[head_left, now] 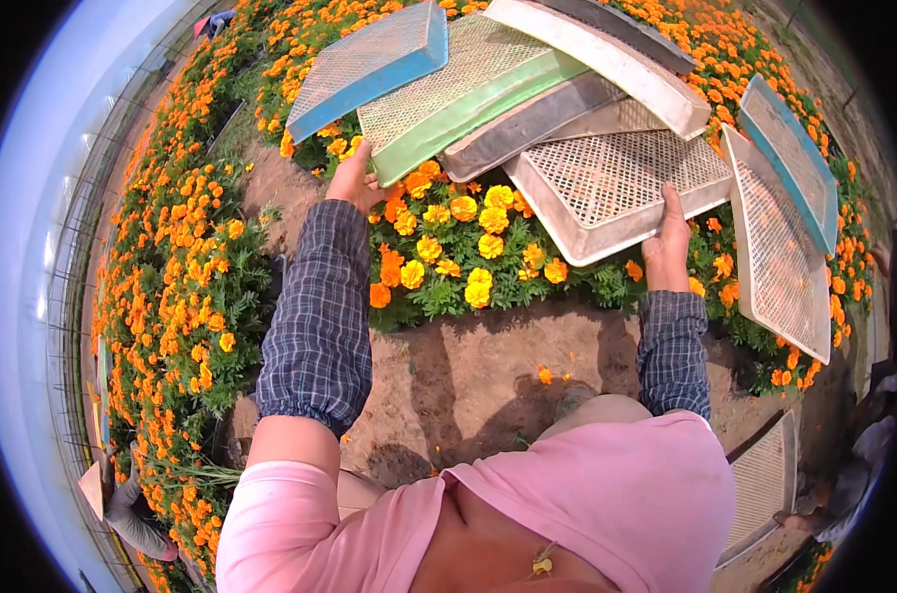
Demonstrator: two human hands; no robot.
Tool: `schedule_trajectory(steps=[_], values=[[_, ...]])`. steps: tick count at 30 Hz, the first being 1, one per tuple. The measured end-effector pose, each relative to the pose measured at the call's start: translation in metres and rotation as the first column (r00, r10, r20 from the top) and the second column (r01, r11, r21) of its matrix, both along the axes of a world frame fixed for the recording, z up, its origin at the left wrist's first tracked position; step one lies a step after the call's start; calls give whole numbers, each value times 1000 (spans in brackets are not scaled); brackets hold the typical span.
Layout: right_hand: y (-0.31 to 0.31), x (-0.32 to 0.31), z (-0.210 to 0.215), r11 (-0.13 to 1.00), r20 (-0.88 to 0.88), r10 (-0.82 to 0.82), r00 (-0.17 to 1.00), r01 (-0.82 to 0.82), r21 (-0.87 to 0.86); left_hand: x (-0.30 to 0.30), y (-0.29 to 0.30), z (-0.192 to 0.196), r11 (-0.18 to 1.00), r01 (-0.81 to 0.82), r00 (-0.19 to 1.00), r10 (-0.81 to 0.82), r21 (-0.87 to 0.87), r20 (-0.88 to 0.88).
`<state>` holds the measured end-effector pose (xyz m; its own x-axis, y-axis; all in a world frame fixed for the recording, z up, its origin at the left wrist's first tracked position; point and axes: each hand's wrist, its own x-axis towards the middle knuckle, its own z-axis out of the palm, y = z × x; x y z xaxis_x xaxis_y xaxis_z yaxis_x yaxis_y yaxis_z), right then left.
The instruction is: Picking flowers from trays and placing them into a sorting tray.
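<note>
Seen from the head camera, a person in a pink top and checked sleeve covers stands on bare soil (488,366) among beds of orange and yellow marigolds (458,247), arms raised over the flowers. The left hand (355,183) grips the lower corner of a green mesh-bottomed tray (468,89), fingers curled under its edge and mostly hidden there. The right hand (669,242) holds the near rim of a white mesh tray (616,193), thumb lying up across the mesh, the other fingers out of sight beneath. Both trays sit in a fanned row resting on the blooms: a blue tray (369,64) at the left, a grey tray (528,124) between green and white, another white tray (607,54) above. To the right a blue-rimmed tray (789,158) and a tall white tray (779,257) lean on the plants. A further tray (765,484) is cut off by the pink top. A crouching person (122,504) at lower left is blurred by the rim.
</note>
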<state>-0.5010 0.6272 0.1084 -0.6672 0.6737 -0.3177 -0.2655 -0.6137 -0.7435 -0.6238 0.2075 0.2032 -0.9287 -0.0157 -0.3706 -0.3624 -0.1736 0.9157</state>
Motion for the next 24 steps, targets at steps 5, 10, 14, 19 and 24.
schedule_trajectory(steps=[5,10,14,19,24], values=[[18,41,42,993,-176,44,983,-63,-100,-8,15,14,919,-175,984,147,353,104],[33,76,95,978,-428,106,898,-172,-119,9,41,85,863,-294,955,245,412,168],[26,91,123,993,-479,50,877,-93,-66,27,16,143,911,-257,955,290,323,-57],[26,140,186,980,-541,188,820,-196,45,75,-59,202,889,-2,983,86,458,-162],[48,135,199,996,-583,90,808,-63,66,167,-118,225,943,-20,840,195,331,-506]])
